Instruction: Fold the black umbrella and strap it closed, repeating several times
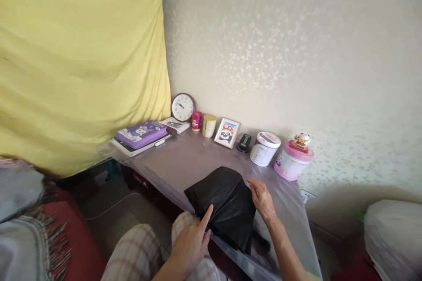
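A black folding umbrella [227, 202] lies loosely gathered on the near part of the table, its fabric fanned out in folds. A dark stick-like part, probably its handle [261, 241], pokes out at the lower right. My left hand [193, 237] is at the umbrella's near left edge, index finger stretched along the fabric and thumb apart from it; its other fingers are hidden. Beside the right edge of the fabric is my right hand [262, 197], fingers extended and a little bent, with nothing visible in them.
Against the wall stand a clock [183, 107], a pink can [196, 121], a yellow-lidded tin [209, 126], a panda picture frame [227, 132], a black device [244, 143], a white tub [265, 149] and a pink tub [292, 162] topped by a cat figurine. A purple case [141, 134] lies left.
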Demonstrator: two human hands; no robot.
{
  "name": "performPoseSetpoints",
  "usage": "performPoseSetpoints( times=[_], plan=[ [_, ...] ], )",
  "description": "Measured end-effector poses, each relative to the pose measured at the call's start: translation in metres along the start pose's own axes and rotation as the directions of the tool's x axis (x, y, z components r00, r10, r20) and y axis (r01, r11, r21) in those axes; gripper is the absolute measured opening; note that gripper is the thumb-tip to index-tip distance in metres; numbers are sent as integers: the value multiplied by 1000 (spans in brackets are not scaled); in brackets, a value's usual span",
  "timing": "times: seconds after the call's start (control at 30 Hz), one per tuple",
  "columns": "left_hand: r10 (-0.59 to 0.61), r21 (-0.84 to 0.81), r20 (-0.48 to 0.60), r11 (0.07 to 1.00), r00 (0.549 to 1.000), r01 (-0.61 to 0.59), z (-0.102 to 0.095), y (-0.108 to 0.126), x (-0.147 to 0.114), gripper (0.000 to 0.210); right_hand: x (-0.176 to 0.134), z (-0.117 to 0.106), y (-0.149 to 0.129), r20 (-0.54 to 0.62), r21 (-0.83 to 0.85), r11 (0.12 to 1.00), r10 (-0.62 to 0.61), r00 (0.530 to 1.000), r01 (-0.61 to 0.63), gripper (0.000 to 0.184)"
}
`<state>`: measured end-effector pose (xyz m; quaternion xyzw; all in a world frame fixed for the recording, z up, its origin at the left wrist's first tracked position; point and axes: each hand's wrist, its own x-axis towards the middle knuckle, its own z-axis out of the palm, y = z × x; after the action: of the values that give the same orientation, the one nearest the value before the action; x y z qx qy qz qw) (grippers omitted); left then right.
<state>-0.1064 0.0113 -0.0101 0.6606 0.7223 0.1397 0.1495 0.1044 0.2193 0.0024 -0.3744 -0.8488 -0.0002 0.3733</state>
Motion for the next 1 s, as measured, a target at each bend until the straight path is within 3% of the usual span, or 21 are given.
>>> performPoseSetpoints(
  times=[0.17,0.37,0.6,1.0],
  plan=[
    [19,21,-36,1000,999,-18,1,-1,0,57,-53,-27,9,77,-14,999,41,996,-40,30],
    [42,106,-94,994,995,-32,-2,0,0,55,-84,-34,-19,162,18,1000,16,987,-19,37],
    [55,110,-112,993,992,-43,-2,-1,0,56,-79,-38,-46,200,122,992,-58,978,34,42],
    [59,42,-137,998,989,-54,-8,-6,0,55,-63,-36,-55,120,243,970,-49,992,18,25]
  ],
)
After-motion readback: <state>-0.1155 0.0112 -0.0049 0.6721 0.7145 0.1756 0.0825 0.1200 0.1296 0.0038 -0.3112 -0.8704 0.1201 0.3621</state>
